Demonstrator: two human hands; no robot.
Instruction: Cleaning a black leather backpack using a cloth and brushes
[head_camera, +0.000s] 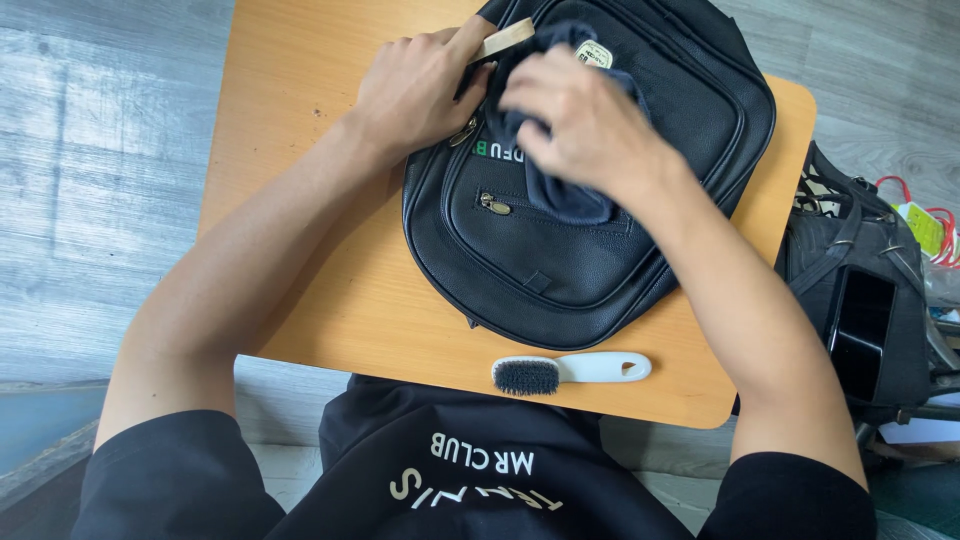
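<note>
A black leather-look backpack (600, 250) lies flat on a small wooden table (330, 310). My left hand (415, 90) rests on the bag's upper left edge and pinches a tan strap tab (505, 40) near the top. My right hand (585, 125) presses a dark blue cloth (570, 195) against the bag's front pocket; the hand is blurred. A brass zipper pull (493, 205) shows on the pocket just left of the cloth.
A white-handled brush (570, 372) with dark bristles lies near the table's front edge. A black bag with a dark phone-like slab (860, 320) sits on the floor at the right, with coloured packets behind it. Grey plank floor surrounds the table.
</note>
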